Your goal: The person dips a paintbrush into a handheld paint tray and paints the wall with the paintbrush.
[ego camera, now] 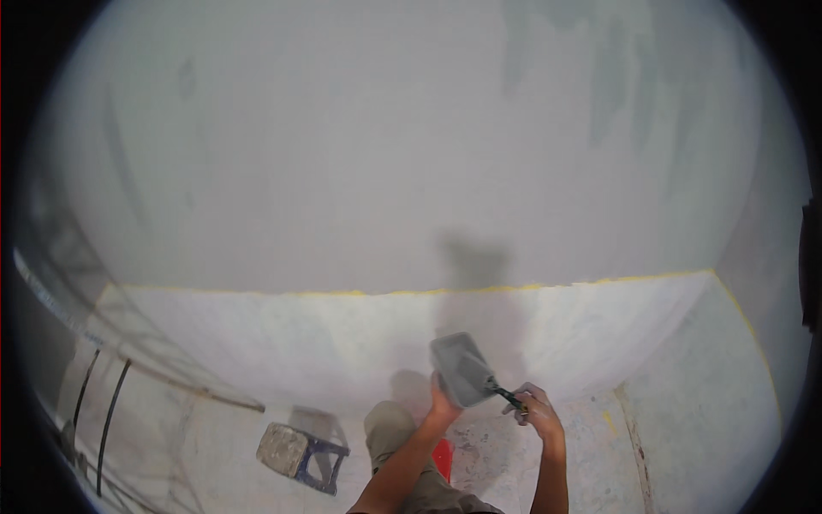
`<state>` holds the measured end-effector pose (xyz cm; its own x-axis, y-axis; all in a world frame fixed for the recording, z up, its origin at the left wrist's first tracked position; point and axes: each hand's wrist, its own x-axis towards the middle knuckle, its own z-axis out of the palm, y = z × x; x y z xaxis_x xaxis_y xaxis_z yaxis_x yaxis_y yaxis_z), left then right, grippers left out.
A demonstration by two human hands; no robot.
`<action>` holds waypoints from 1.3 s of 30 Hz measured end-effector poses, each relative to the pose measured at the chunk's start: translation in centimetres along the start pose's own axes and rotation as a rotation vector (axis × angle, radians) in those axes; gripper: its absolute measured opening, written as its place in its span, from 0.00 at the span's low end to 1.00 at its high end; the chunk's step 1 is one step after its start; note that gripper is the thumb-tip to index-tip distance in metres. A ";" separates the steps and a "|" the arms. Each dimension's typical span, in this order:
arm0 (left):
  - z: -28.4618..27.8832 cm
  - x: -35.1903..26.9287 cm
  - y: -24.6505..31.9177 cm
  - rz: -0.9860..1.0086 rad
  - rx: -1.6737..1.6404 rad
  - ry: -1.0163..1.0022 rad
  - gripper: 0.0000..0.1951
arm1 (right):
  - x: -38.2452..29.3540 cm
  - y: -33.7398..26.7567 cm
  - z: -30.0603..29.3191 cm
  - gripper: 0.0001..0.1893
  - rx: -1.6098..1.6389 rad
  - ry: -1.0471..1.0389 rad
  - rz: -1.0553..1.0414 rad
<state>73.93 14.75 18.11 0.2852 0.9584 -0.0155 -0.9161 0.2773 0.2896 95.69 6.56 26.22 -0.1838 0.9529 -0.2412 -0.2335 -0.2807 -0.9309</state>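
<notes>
A rectangular grey tray [454, 376] rests in my left hand [444, 398], whose fingers wrap its left side and lower end. My right hand [538, 411] grips the dark handle of a paintbrush [510, 395]; its head end meets the right edge of the tray. Grey material coats the tray's inside, though its exact kind cannot be told. In front of me stands a wall, with a grey upper part [385, 160] and a pale lower band [289, 334]. Yellow masking tape [347, 293] runs along the border between them.
A dusty step stool [282, 446] with dark blue legs stands on the stained floor at the lower left. Something red [443, 457] lies beside my leg. Dark rods [112, 424] are at the far left. A side wall [700, 366] rises on the right.
</notes>
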 end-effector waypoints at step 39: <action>3.6 0.4 1.3 -0.020 -0.034 0.157 0.33 | -1.9 -5.3 7.4 0.10 -0.832 0.340 -0.520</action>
<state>73.91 15.19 21.96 0.2578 0.9509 -0.1714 -0.9206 0.2956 0.2550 90.23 5.41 33.59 0.0601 0.9522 0.2996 0.5497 0.2190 -0.8062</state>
